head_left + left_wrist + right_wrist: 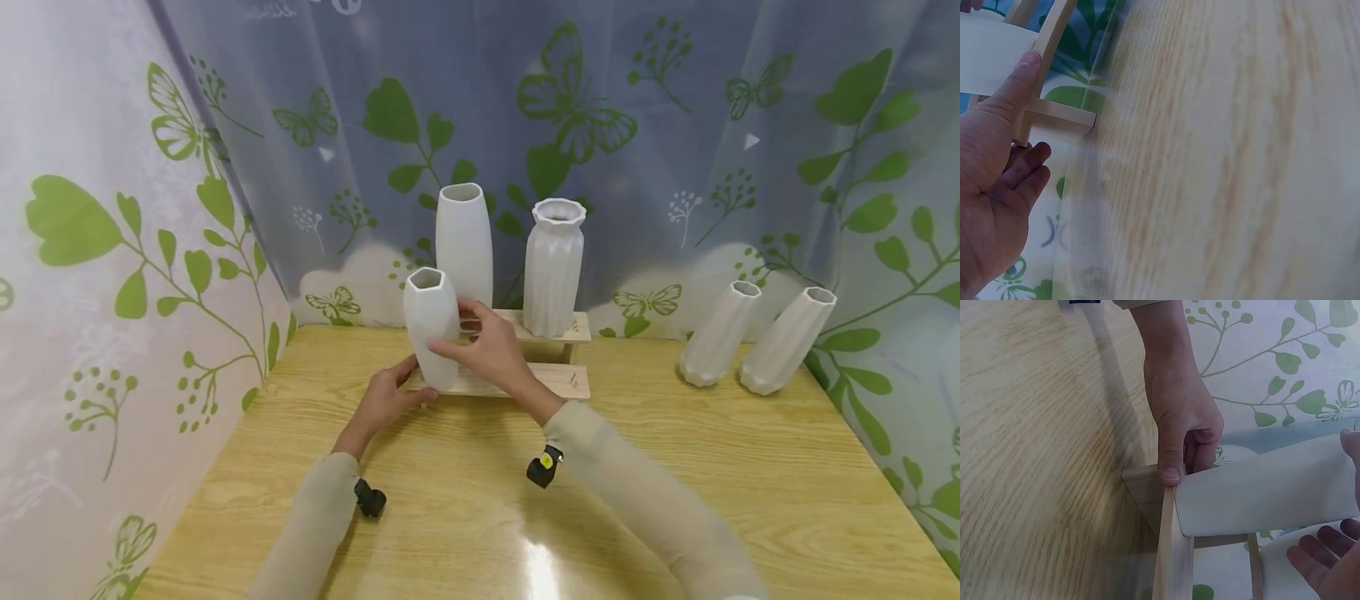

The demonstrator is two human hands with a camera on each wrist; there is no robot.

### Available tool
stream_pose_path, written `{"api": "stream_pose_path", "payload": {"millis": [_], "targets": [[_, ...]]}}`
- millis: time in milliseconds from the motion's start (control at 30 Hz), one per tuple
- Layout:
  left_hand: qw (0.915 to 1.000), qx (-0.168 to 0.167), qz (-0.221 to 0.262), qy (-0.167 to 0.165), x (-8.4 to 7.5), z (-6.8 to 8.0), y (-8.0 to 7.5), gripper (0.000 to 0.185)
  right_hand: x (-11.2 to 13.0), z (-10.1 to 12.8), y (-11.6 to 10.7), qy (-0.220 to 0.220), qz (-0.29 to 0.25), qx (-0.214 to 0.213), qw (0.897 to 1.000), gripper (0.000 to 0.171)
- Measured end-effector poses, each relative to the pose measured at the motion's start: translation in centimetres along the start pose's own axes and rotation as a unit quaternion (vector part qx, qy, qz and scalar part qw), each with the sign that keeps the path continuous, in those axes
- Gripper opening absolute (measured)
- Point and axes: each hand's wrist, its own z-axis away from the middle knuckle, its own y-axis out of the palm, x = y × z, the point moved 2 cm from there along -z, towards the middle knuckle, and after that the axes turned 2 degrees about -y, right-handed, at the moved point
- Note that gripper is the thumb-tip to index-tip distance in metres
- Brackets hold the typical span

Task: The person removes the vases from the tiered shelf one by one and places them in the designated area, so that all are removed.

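Left hand [382, 398] grips shelf [555, 381] end | right hand [491, 346] is loose, thumb touching front vase [429, 321] | it stands between both hands | uneven push may topple it

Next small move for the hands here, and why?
I'd probably ease the right hand off the front vase, with the left hand steadying the wooden stand. The vase's base appears to rest on the lower shelf, and in the right wrist view the right hand's fingers look clear of the vase.
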Motion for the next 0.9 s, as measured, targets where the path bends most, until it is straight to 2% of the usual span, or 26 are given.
{"api": "stream_pose_path", "payload": {"millis": [133,567,900], "targets": [[0.9999,0.002,0.006,0.008,-0.3,0.0,0.0,0.076,0.0,0.0,0.4,0.0,0.002,-0.011,1.0,0.072],[1.0,0.004,0.002,0.006,0.0,0.0,0.0,0.076,0.5,0.1,1.3,0.019,0.011,-0.03,0.999,0.075],[1.0,0.0,0.002,0.003,0.1,0.0,0.1,0.075,0.2,0.0,1.7,0.011,0.015,-0.035,0.999,0.078]]}}
